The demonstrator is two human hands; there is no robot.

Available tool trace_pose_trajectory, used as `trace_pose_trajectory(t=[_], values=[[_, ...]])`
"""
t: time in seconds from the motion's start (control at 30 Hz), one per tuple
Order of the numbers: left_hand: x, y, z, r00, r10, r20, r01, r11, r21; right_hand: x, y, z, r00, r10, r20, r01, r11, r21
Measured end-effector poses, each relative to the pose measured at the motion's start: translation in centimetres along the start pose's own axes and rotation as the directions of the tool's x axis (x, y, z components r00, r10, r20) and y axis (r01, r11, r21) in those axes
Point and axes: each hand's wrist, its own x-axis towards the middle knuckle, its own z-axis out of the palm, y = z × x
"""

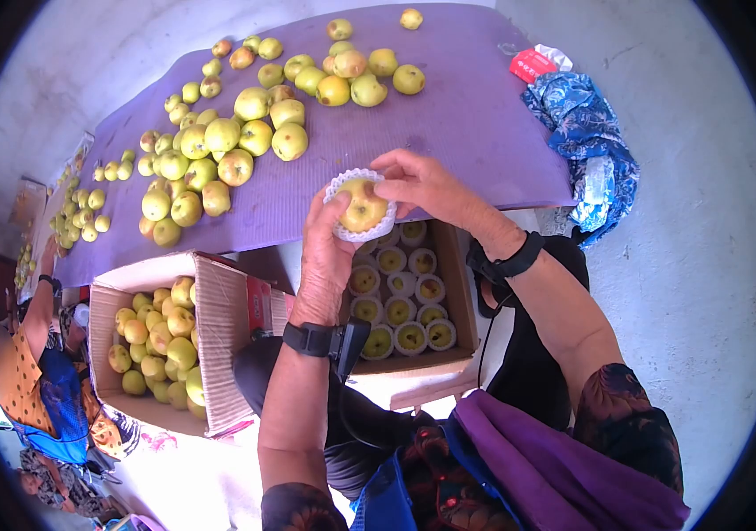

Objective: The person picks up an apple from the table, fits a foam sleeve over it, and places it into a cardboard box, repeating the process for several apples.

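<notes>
While both grip one apple [362,206] in its foam net [340,187], left hand [326,257] & right hand [422,183] hover above box [456,265].

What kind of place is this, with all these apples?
Probably a fruit-packing spot: loose apples cover a purple mat, a carton holds net-wrapped ones, and the left hand and right hand hold a netted apple.

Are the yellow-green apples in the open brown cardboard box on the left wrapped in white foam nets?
No, the yellow-green apples in that brown cardboard box lie bare, with no white net around any of them.
</notes>
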Motion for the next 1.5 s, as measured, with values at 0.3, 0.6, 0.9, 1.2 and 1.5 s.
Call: trace_pose_trajectory(t=[0.3,0.6,0.9,1.2,1.5], values=[[0.1,0.0,-0.5,1.0,-0.022,-0.001,0.023,0.999,0.028,-0.2,0.1,-0.2,1.0,-0.022,0.002,0.022,0.993,0.114],[-0.3,0.2,-0.1,0.997,-0.03,-0.077,0.027,0.999,-0.032,-0.7,-0.2,0.6,0.988,-0.15,0.041,0.155,0.974,-0.165],[-0.5,-1.2,0.8,0.988,0.114,-0.106,-0.1,0.987,0.125,-0.3,1.8,2.0,0.996,-0.057,-0.073,0.055,0.998,-0.033],[-0.5,-0.9,-0.4,0.969,0.139,-0.205,-0.077,0.956,0.282,-0.1,1.8,1.3,0.998,0.037,-0.052,-0.029,0.989,0.144],[0.0,-1.5,-1.0,0.828,0.546,-0.126,-0.31,0.634,0.708,-0.6,0.2,1.2,0.981,0.195,0.001,-0.195,0.979,0.058]])
